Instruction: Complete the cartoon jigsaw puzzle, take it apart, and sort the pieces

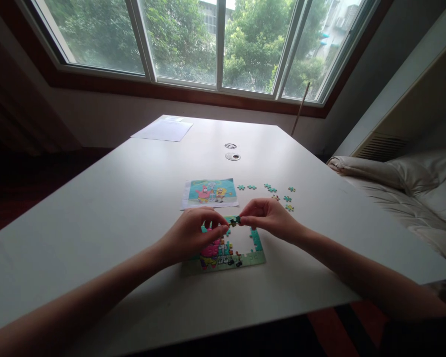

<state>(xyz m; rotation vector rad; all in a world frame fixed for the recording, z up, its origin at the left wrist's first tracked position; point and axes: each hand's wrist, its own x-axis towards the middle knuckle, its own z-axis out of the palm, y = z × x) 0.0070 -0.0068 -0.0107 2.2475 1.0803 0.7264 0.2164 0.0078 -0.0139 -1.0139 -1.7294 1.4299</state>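
Note:
A small green and yellow puzzle piece is held up over the jigsaw puzzle, pinched between the thumb and fingers of my right hand. From the other side, my left hand closes its thumb and fingertips on the piece's left edge. Beneath my hands lies the partly assembled puzzle, its border and pink cartoon figure in place around a white gap at right of centre. My left hand covers its upper left part. Just behind it lies a reference picture sheet with three cartoon figures.
Several loose puzzle pieces lie right of the picture sheet on the white table. Farther back are two round table inserts and a paper sheet. A pale leather sofa stands at the right, with windows beyond the table.

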